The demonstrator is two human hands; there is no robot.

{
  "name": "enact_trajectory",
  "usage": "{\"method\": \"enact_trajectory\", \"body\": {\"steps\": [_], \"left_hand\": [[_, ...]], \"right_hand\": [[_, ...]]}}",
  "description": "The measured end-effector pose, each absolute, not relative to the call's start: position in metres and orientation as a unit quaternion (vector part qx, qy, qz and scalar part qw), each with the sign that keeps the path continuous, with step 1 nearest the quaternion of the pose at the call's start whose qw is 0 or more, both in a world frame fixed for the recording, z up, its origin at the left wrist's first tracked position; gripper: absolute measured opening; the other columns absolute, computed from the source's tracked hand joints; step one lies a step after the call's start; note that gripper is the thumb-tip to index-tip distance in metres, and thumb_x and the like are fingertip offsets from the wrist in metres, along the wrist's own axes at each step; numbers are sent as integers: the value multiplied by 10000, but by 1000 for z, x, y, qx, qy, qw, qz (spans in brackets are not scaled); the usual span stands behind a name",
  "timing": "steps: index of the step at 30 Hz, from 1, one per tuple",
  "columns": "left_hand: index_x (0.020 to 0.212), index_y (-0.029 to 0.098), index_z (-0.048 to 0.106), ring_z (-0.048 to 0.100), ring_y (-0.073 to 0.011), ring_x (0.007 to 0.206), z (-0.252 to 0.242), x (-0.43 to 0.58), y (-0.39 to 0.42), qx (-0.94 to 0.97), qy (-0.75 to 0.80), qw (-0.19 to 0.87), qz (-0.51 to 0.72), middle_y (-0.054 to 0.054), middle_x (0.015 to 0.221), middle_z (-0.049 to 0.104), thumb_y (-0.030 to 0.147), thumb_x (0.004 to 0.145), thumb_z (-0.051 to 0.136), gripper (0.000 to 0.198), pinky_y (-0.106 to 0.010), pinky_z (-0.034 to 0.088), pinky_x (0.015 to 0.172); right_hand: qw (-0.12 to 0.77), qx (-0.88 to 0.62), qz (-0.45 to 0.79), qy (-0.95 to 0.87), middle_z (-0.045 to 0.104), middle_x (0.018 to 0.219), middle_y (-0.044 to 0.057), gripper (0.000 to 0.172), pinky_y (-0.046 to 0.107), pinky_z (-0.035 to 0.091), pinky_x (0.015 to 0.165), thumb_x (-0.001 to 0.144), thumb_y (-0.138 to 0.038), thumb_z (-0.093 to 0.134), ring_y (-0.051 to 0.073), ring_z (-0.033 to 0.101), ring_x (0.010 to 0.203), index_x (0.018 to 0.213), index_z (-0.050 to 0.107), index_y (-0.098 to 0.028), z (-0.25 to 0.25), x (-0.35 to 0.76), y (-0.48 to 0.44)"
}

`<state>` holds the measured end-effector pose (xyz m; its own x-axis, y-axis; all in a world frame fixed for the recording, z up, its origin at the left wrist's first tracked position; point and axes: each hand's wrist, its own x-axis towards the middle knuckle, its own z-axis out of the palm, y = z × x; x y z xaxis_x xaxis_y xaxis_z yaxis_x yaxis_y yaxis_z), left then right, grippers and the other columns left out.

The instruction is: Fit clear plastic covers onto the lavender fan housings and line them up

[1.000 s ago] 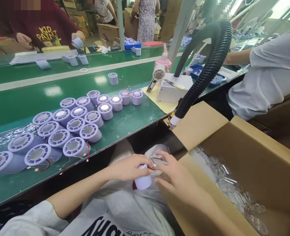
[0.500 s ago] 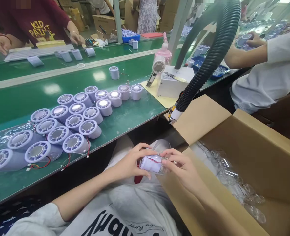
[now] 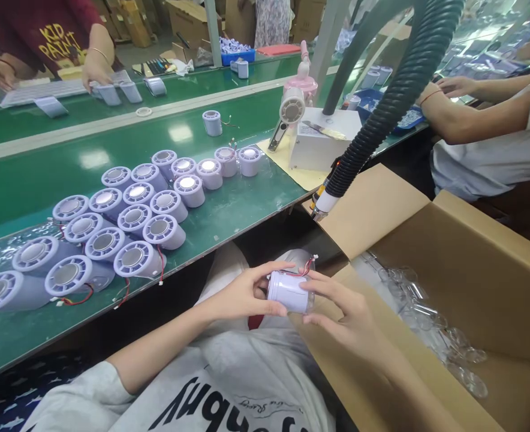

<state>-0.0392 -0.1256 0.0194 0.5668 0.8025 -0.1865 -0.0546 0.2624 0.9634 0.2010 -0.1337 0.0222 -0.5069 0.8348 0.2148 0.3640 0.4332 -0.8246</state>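
Above my lap I hold a lilac plastic cylinder, lying on its side, with a clear plastic part at its right end. My left hand wraps its left end, thumb below and fingers above. The fingers of my right hand grip the clear end from the right. A red and black wire with a small white connector sticks up from the cylinder's top. On the green bench to the left stand several similar lilac cylinders, with round silvery discs on top and some wires hanging out.
An open cardboard box with several clear plastic parts sits at my right. A black ribbed hose arches over the bench edge. Near it are a white box and a pink handheld fan. Co-workers sit across and to the right.
The cylinder has been turned in my hands, and its wire now points up rather than lying along its side. My right hand has shifted to grip the clear end.
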Motion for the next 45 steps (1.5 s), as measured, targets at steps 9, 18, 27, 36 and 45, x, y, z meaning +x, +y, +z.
{"method": "enact_trajectory", "body": {"steps": [9,18,27,36,45], "left_hand": [[1363,286,510,565,-262,1201,31,-43,-130,569,330,692,298,-101,1417,509,248,685,823,747,-381,475,989],[1360,333,508,542,-229,1221,31,-44,-132,610,327,654,306,-64,1373,531,225,708,807,725,-351,465,1004],[1361,327,510,531,-243,1237,32,-44,-132,612,326,654,302,-74,1381,527,237,706,807,725,-370,469,1010],[1352,307,520,506,-261,1268,27,-45,-132,617,318,650,309,-88,1390,518,261,693,817,724,-405,441,1044],[1340,299,536,410,-293,1369,23,-46,-130,656,301,606,333,-94,1430,513,257,674,831,730,-484,380,1102]], "right_hand": [[295,-393,538,-685,638,1225,24,405,355,554,959,840,-266,721,221,617,1117,1219,586,-308,32,200,-133],[274,-408,652,-578,626,1166,65,383,341,563,839,847,-312,697,216,646,981,1201,559,-259,39,196,-135],[267,-421,690,-525,663,1041,66,386,353,549,794,851,-440,662,211,649,887,1159,550,-237,37,193,-134],[260,-399,765,-434,661,792,22,410,215,538,577,887,-554,595,127,647,645,1030,546,-174,27,186,-134],[211,-441,799,-350,645,572,30,613,143,449,382,817,-743,503,90,572,407,824,593,-136,31,175,-136]]}}
